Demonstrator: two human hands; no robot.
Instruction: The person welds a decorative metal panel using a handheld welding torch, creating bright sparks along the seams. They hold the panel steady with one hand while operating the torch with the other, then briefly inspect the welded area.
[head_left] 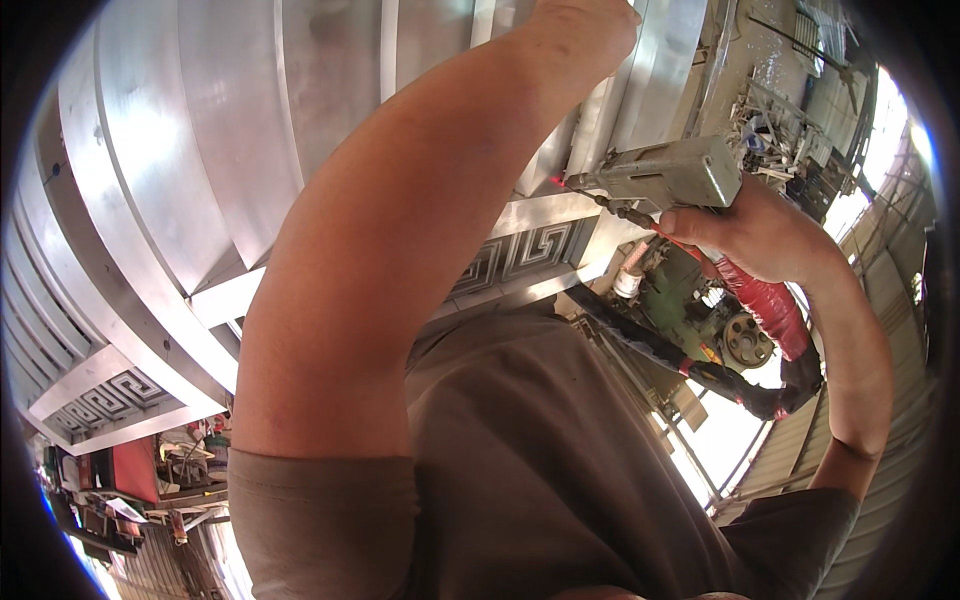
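A large silver metal panel (330, 75) with raised slats fills the upper left. Along its near edge runs a band of dark Greek-key ornament (540, 247). My right hand (765, 235) is closed round the red-wrapped grip of what looks like a handheld laser welding gun (675, 175) with a boxy grey metal head. Its thin nozzle points left, and a small red light shows at the panel's edge by the tip. Stretched across the panel, my left arm ends in my left hand (585, 15) over the slats at the top edge; its fingers are cut off from view.
From the gun a black-wrapped hose (720, 378) loops below my right wrist and back toward the panel. Beyond it stands a green machine with a round wheel (747, 340). Scrap metal (770, 140) is heaped at the upper right. Cluttered shelving (185, 470) lies at lower left.
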